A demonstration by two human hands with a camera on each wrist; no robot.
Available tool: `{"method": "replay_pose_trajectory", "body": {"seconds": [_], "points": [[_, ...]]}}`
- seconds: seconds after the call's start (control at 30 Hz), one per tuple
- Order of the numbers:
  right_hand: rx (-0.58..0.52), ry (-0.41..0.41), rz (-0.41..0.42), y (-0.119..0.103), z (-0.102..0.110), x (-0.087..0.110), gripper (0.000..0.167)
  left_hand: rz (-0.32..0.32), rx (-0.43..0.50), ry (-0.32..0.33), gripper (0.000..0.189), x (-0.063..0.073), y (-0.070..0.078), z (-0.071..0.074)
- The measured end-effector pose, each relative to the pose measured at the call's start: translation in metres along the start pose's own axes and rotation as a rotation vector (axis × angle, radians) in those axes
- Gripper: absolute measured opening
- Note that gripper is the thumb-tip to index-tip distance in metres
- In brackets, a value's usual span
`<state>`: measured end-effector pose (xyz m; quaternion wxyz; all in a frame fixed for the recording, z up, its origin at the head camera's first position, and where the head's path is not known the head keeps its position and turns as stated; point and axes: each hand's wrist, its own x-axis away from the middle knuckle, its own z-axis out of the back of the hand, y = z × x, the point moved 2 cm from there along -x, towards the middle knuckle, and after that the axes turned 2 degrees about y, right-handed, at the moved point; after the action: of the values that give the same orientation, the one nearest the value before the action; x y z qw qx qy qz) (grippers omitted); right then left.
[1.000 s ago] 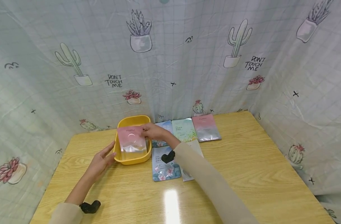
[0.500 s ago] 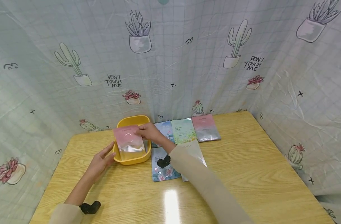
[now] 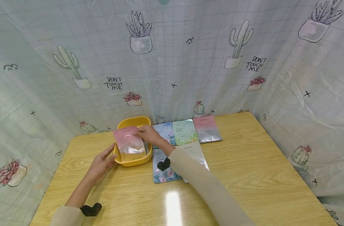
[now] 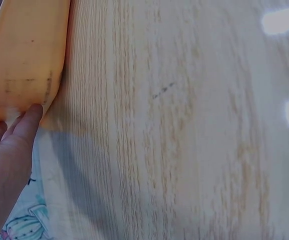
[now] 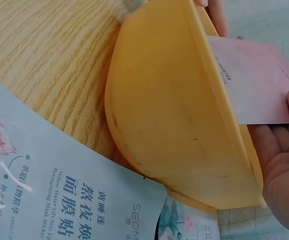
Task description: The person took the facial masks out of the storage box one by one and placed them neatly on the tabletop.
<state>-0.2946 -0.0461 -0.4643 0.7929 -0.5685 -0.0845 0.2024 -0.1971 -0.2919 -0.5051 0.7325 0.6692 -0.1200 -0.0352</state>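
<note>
In the head view my right hand [image 3: 148,134] pinches a pink and silver face-mask packet [image 3: 129,142] by its upper right edge. The thumb lies on the front and the other fingers are behind. The packet leans inside a yellow plastic bin [image 3: 135,162], its pink top above the rim. A pale edge shows beside it in the bin. My left hand [image 3: 101,164] touches the bin's left side with nearly straight fingers, which the left wrist view shows against the outer wall [image 4: 27,60]. The right wrist view shows the packet's pink end [image 5: 254,75] past the rim.
Right of the bin, flat on the wooden table [image 3: 245,163], lie a light-blue packet [image 3: 164,130], a green one [image 3: 185,131], another pink one [image 3: 208,128], a blue lotus one [image 3: 163,175] and a silvery one [image 3: 195,153], partly under my right sleeve. A patterned curtain [image 3: 172,62] stands behind.
My right hand has moved slightly left with the pink packet, which has tilted left and sits a little deeper in the bin. The left hand has stayed at the bin's side.
</note>
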Motion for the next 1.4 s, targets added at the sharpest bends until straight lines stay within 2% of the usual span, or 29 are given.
{"method": "replay_pose_trajectory", "body": {"seconds": [0.1, 0.23, 0.43, 0.5, 0.63, 0.77, 1.0, 1.2, 1.4], "points": [[0.017, 0.001, 0.040, -0.005, 0.003, 0.004, 0.042, -0.010, 0.002, -0.009, 0.075, 0.000, -0.001, 0.000], [-0.043, -0.003, 0.061, -0.012, 0.011, 0.007, 0.045, -0.022, 0.009, -0.015, 0.075, 0.001, -0.003, 0.000], [-0.198, -0.053, 0.071, -0.021, 0.025, 0.009, 0.030, -0.031, 0.018, -0.016, 0.074, 0.002, -0.004, -0.002], [-0.227, -0.067, 0.064, -0.026, 0.032, 0.011, 0.031, -0.028, 0.019, -0.013, 0.074, 0.002, -0.004, -0.003], [-0.270, -0.064, 0.045, -0.034, 0.046, 0.015, 0.034, -0.022, 0.009, -0.007, 0.074, 0.004, -0.006, -0.004], [-0.301, -0.036, 0.061, -0.040, 0.062, 0.021, 0.030, -0.022, -0.004, 0.000, 0.074, 0.006, -0.006, -0.005], [-0.217, -0.015, 0.065, -0.041, 0.084, 0.032, 0.023, -0.016, -0.008, -0.008, 0.075, 0.006, -0.006, -0.005], [-0.099, 0.010, 0.104, -0.043, 0.105, 0.042, 0.035, -0.016, 0.005, -0.010, 0.076, 0.004, -0.006, 0.000], [-0.045, 0.068, 0.129, -0.036, 0.130, 0.057, 0.045, -0.029, 0.028, -0.010, 0.074, 0.001, -0.009, -0.001]]}}
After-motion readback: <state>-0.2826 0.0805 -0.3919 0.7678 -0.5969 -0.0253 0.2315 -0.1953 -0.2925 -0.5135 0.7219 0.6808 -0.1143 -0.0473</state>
